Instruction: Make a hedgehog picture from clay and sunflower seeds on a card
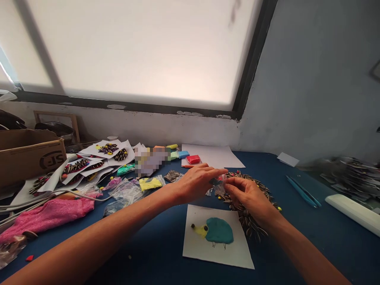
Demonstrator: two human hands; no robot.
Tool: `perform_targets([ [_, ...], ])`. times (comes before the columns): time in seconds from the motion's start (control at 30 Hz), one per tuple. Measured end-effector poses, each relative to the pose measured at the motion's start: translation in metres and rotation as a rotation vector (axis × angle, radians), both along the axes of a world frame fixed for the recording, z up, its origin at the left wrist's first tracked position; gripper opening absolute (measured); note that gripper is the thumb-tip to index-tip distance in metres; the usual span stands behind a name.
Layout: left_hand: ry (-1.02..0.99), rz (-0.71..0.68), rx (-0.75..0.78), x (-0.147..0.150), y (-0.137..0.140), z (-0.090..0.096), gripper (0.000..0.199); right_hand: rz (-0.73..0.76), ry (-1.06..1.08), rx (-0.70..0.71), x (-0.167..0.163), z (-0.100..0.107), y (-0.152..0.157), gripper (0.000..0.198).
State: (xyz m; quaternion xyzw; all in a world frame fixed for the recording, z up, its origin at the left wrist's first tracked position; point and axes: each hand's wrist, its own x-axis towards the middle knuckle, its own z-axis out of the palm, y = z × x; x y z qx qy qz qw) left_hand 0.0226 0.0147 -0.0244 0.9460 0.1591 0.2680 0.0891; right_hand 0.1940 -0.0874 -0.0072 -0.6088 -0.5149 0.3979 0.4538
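A cardboard box (28,158) stands at left — a pink cloth (56,215) lies nearer.

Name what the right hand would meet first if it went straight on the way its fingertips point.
Beyond the clear plastic it touches, the right hand would probably meet the left hand first, though depth is unclear here.

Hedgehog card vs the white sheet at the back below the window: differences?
Surface: the hedgehog card bears a teal body and yellow snout; the white sheet shows no picture where visible.
Place: the card lies nearer the wearer than both hands; the sheet lies beyond them.
Load: a red packet rests on the sheet, none on the card.
Shared: both white, flat on the blue table.
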Motion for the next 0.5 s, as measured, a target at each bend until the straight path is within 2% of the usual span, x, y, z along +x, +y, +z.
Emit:
perform_targets([
  [0.27, 0.04, -0.058, -0.019, -0.0041, -0.005, 0.0072, 0.054, 0.049, 0.095, 0.016, 0.0021, -0.0006, -0.0002, 0.055],
  [0.43, 0.058, -0.046, -0.039, -0.0043, -0.0055, 0.0057, 0.068, 0.058, 0.109, 0.002, 0.0022, -0.0011, 0.0005, 0.045],
  [0.5, 0.065, -0.044, -0.043, -0.0043, -0.0066, 0.0068, 0.068, 0.056, 0.099, -0.004, 0.001, -0.0007, 0.0, 0.041],
])
